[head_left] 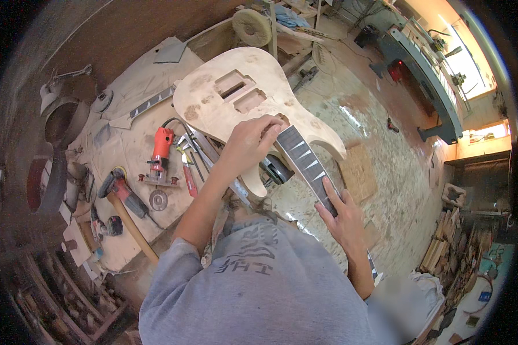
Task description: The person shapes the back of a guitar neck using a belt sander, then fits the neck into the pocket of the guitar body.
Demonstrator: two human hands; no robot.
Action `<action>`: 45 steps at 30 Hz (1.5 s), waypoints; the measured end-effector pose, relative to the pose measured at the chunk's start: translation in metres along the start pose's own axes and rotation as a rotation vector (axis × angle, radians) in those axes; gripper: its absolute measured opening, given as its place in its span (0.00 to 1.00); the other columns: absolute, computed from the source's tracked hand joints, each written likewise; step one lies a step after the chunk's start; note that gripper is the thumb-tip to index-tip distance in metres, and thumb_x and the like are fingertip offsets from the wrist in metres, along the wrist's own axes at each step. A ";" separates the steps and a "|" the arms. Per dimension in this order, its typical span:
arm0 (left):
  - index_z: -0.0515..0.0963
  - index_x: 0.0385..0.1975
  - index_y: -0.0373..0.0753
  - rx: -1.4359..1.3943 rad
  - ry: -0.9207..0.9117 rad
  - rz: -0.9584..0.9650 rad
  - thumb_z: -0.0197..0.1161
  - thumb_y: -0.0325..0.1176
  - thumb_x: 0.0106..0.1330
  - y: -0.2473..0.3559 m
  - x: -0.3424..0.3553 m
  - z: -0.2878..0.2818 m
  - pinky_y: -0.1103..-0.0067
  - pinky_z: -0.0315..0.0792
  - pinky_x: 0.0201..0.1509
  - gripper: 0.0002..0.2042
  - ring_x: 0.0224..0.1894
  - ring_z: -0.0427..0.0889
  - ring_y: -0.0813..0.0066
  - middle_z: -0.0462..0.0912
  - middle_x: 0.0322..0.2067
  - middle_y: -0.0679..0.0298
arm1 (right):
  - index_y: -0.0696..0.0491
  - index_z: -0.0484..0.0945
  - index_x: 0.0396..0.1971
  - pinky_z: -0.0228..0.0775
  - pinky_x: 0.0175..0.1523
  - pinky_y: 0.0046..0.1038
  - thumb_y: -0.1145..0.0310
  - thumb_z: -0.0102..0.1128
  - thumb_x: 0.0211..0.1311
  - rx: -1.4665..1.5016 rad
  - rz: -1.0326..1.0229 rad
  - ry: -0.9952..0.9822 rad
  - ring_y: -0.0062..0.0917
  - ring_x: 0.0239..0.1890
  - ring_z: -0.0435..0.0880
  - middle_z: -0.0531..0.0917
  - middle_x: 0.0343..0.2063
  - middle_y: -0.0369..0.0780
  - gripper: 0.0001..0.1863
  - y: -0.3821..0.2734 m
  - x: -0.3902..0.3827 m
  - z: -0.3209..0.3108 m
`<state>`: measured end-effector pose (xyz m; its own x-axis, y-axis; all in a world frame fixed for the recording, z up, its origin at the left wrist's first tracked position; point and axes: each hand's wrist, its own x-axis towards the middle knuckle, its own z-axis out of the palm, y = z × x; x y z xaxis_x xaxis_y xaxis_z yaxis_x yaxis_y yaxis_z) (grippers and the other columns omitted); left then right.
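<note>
Right hand (341, 215): clamped on the guitar neck (306, 158), near and right, thumb along the left edge, index finger on the dark fingerboard with its pale triangular inlays. Left hand (250, 138): fingers bunched together at the far end of the same neck, beside the guitar body (210, 123). Cannot tell from this view whether gripping neck end, body edge or both.

Neck: slanting from the body toward near right, running on past the right wrist. Body: bare pale wood, two routed cavities (234, 85) showing, apparently overhanging the bench's right side.

Step, as judged: trying the neck end at the neck pocket. Depth of seating not readable, hidden by left fingers. Next move, as judged: calls for sighting the neck along the body's centre, with the body steadied and the neck kept level at the right hand.

Outward, left on the bench (124, 95): red router (162, 144), small round disc (158, 200) just nearer, angle grinder (126, 192) farther left, second neck (149, 103) with similar inlays beyond. Far: pale round wheel (251, 27). Right, on the floor: plywood piece (358, 172).
</note>
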<state>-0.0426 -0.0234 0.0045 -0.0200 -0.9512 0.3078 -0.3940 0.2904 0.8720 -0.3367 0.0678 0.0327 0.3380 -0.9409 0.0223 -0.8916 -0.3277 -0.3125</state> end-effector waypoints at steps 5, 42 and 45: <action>0.85 0.46 0.35 0.067 -0.156 -0.089 0.60 0.36 0.73 -0.012 0.007 0.002 0.73 0.79 0.48 0.13 0.40 0.89 0.63 0.89 0.40 0.53 | 0.31 0.70 0.71 0.78 0.33 0.39 0.53 0.72 0.59 -0.027 -0.052 0.025 0.40 0.30 0.84 0.80 0.35 0.45 0.38 0.000 0.001 0.004; 0.86 0.47 0.36 0.187 -0.287 -0.331 0.68 0.30 0.67 0.013 0.027 0.016 0.79 0.77 0.42 0.11 0.41 0.83 0.75 0.86 0.46 0.57 | 0.29 0.75 0.66 0.78 0.25 0.32 0.49 0.73 0.55 0.238 -0.038 -0.069 0.31 0.33 0.82 0.75 0.37 0.37 0.35 0.041 0.011 0.010; 0.86 0.47 0.35 0.167 -0.308 -0.342 0.68 0.29 0.66 0.021 0.034 0.016 0.80 0.76 0.41 0.11 0.38 0.83 0.75 0.86 0.45 0.58 | 0.30 0.74 0.67 0.79 0.25 0.32 0.47 0.72 0.56 0.234 -0.054 -0.051 0.31 0.32 0.83 0.76 0.38 0.38 0.36 0.041 0.010 0.011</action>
<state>-0.0667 -0.0513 0.0273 -0.1244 -0.9831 -0.1341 -0.5670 -0.0405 0.8227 -0.3665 0.0457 0.0094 0.4033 -0.9151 -0.0011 -0.7796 -0.3429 -0.5240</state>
